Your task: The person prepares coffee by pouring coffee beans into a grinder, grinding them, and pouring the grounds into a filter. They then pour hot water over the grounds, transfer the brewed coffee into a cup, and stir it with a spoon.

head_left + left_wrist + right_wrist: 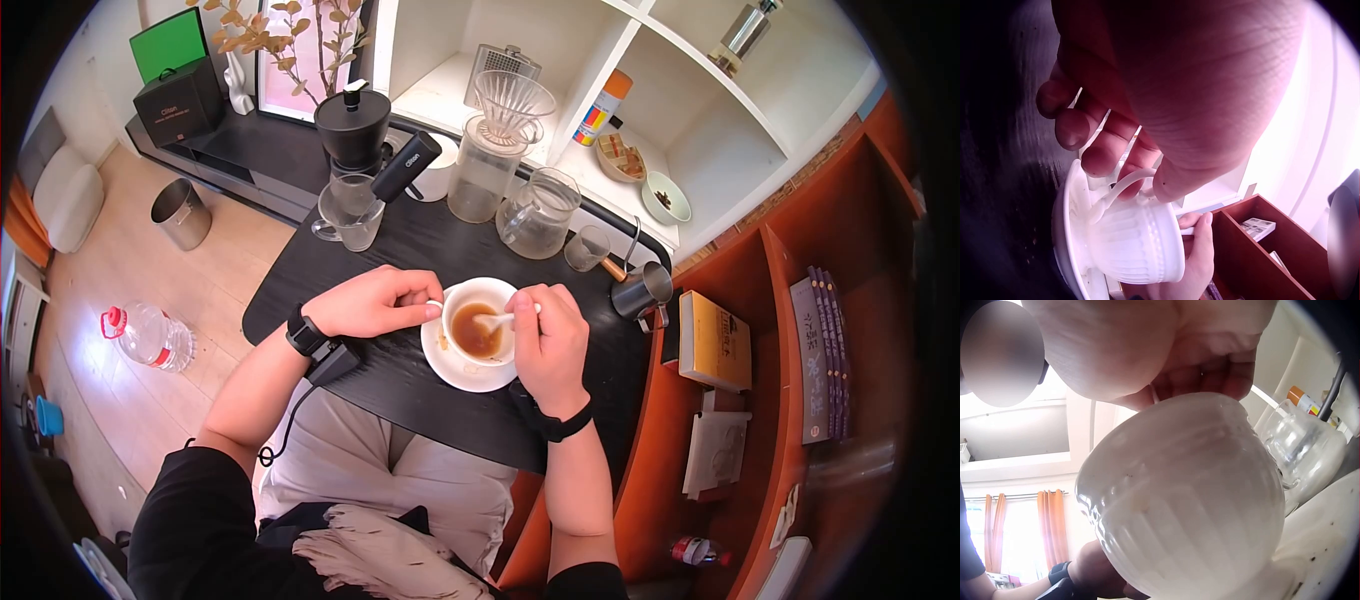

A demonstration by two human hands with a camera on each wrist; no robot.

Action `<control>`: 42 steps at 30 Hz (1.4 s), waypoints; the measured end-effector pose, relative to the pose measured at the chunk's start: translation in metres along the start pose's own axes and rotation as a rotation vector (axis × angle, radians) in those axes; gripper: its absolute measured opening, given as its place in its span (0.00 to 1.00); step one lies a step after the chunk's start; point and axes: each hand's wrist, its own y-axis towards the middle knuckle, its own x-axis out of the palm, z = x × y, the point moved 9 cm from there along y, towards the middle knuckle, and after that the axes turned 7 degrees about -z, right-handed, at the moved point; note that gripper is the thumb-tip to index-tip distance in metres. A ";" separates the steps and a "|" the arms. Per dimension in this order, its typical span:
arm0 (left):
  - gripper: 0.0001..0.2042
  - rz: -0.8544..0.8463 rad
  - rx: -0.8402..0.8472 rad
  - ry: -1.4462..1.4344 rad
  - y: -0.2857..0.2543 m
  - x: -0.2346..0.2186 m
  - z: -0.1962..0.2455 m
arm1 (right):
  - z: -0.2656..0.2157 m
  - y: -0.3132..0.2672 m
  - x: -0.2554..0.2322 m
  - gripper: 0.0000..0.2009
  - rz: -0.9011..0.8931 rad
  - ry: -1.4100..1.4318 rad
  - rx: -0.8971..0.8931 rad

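Observation:
A white ribbed teacup (452,345) with brown liquid (478,338) inside stands on a white saucer (470,379) on the black table. My left hand (378,301) pinches the cup's handle (1124,185) between thumb and index finger; its other fingers are loosely bent beside it. In my right hand (552,343), thumb and fingers pinch the end of a white spoon (492,321), whose bowl dips into the liquid. The right wrist view has the cup wall (1191,500) close up, hiding most of the spoon.
Behind the cup stand a glass server (540,215), a dripper (513,100) over a glass vessel, a glass mug (350,215) and a black coffee grinder (353,130). A metal pitcher (642,290) sits at the right edge, near a red-brown shelf (640,440). A cable hangs off the front left.

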 end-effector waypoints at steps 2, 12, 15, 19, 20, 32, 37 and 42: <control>0.09 0.000 0.003 0.001 0.000 0.001 0.000 | -0.001 0.000 0.001 0.11 0.002 -0.003 -0.012; 0.09 -0.006 -0.009 0.007 0.000 0.000 0.000 | -0.003 0.000 -0.001 0.11 0.038 -0.035 -0.022; 0.09 -0.009 -0.009 0.010 0.000 0.000 0.000 | -0.005 0.000 -0.001 0.11 0.024 -0.033 -0.051; 0.09 -0.010 -0.017 0.032 0.000 0.000 -0.001 | -0.005 -0.001 -0.003 0.11 0.022 -0.015 -0.017; 0.09 -0.011 -0.018 0.030 0.001 0.000 -0.002 | -0.005 -0.001 -0.003 0.11 0.019 -0.001 -0.015; 0.11 -0.056 -0.073 0.183 0.001 0.004 -0.005 | -0.005 -0.001 -0.002 0.12 0.010 0.017 -0.008; 0.10 -0.022 -0.017 0.136 0.001 0.001 -0.001 | -0.006 -0.002 -0.001 0.13 0.015 0.014 -0.017; 0.10 -0.007 -0.017 0.092 0.000 0.000 0.001 | -0.006 -0.001 0.000 0.14 0.034 0.020 0.000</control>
